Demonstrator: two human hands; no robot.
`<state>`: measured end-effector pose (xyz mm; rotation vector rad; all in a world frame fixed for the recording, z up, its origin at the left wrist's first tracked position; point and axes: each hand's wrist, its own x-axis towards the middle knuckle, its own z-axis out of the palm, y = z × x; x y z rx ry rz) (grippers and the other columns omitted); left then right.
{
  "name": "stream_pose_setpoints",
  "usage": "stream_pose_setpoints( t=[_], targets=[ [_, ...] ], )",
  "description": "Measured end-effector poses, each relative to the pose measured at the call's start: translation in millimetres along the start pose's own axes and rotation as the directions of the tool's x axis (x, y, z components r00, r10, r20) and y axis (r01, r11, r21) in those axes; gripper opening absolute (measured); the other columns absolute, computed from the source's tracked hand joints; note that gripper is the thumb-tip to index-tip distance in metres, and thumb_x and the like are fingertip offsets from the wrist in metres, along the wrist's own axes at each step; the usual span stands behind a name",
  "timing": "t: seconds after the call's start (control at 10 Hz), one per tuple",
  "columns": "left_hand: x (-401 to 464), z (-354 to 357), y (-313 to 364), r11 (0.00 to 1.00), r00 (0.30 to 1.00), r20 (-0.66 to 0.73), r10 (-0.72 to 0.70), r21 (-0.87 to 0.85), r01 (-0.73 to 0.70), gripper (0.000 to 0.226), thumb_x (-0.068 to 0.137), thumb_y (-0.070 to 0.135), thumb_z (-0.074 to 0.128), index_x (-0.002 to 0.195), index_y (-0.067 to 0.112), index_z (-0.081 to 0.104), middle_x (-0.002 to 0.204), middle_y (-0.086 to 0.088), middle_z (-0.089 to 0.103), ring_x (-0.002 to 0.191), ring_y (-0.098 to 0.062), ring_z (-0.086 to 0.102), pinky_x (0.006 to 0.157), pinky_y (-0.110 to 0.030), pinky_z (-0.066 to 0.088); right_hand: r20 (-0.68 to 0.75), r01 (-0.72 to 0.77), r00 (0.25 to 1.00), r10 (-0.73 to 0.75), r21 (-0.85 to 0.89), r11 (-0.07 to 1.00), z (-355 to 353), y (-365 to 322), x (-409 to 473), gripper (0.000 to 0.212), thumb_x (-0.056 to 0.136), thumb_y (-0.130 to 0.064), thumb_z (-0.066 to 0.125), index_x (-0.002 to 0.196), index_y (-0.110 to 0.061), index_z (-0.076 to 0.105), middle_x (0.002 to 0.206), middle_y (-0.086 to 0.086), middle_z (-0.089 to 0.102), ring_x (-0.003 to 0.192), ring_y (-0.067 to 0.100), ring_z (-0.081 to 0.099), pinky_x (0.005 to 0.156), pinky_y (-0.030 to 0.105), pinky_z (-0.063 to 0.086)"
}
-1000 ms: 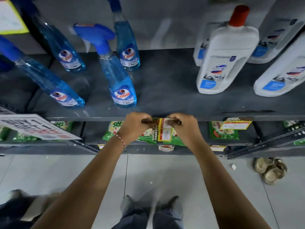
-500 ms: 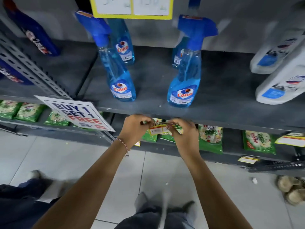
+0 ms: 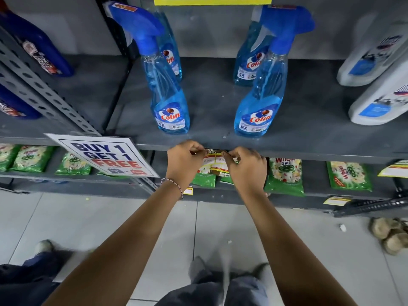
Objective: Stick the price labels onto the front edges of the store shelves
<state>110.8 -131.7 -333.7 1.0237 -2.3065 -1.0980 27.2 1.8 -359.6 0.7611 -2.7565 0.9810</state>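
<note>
A yellow and white price label [image 3: 213, 161] hangs at the front edge of the grey shelf [image 3: 309, 154], below the two front blue spray bottles. My left hand [image 3: 183, 162] pinches its left top corner. My right hand [image 3: 247, 167] pinches its right top corner. Both hands sit right against the shelf edge. The label's top strip lies on the edge; its lower part hangs in front of green packets.
Blue Colin spray bottles [image 3: 171, 107] and white bottles [image 3: 379, 102] stand on the shelf. A "Buy 1 Get 1 Free" sign [image 3: 103, 156] juts out left of my hands. Green detergent packets [image 3: 284, 175] fill the lower shelf, which carries other yellow labels [image 3: 336, 200].
The view has shifted left along the shelf, and my hands with the label now sit between the two front spray bottles. The label has gone from held flat to hanging down.
</note>
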Motion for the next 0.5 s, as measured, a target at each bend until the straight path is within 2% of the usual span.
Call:
stream_pose_setpoints(
  t=[0.1,0.2,0.3,0.4,0.5],
  targets=[
    [3.8,-2.0,-4.9,1.000,0.999,-0.042,-0.016,0.018,0.016,0.012,0.075,0.024,0.077,0.075,0.019,0.066,0.060,0.015,0.063,0.054,0.006,0.058,0.052,-0.005,0.044,-0.038,-0.076,0.997,0.074,-0.057,0.995,-7.3,5.2,3.3,0.037,0.072,-0.046,0.082,0.059,-0.018,0.061,0.059,-0.001,0.066,0.059,0.021,0.060,0.063,0.032,0.046],
    [4.6,-5.8,-11.2,0.997,0.999,-0.048,0.019,0.069,-0.016,0.021,0.076,0.029,0.076,0.078,0.022,0.057,0.056,0.010,0.059,0.048,0.001,0.056,0.046,-0.015,0.046,-0.067,-0.133,0.990,0.126,-0.114,0.985,-16.4,15.1,6.8,0.050,0.070,-0.055,0.079,0.051,-0.017,0.052,0.051,0.000,0.059,0.051,0.020,0.053,0.052,0.030,0.045],
    [-2.3,-6.9,-11.1,0.989,0.995,-0.052,0.090,0.118,-0.083,0.020,0.082,0.026,0.073,0.079,0.021,0.054,0.054,0.013,0.055,0.048,0.001,0.053,0.047,-0.014,0.041,-0.059,-0.154,0.987,0.147,-0.124,0.980,-25.2,18.5,3.0,0.048,0.077,-0.053,0.076,0.054,-0.015,0.055,0.051,0.000,0.058,0.048,0.021,0.055,0.045,0.027,0.041],
    [-12.6,-8.3,0.9,0.968,0.973,-0.051,0.227,0.124,-0.219,0.007,0.087,0.018,0.068,0.084,0.016,0.062,0.063,0.010,0.062,0.055,-0.001,0.057,0.055,-0.025,0.053,-0.099,-0.081,0.992,0.078,-0.027,0.996,-38.7,25.5,0.2,0.040,0.086,-0.043,0.071,0.061,-0.013,0.059,0.059,0.002,0.062,0.058,0.023,0.059,0.048,0.030,0.045],
    [-27.7,-4.3,24.2,0.897,0.903,-0.017,0.429,0.121,-0.424,0.013,0.091,0.011,0.061,0.100,0.012,0.070,0.094,-0.003,0.073,0.082,-0.016,0.067,0.078,-0.036,0.058,-0.179,0.130,0.975,-0.134,-0.035,0.991,-57.6,26.9,-6.0,0.021,0.095,-0.031,0.063,0.098,-0.010,0.068,0.104,0.008,0.070,0.099,0.025,0.062,0.082,0.038,0.053]
  ],
)
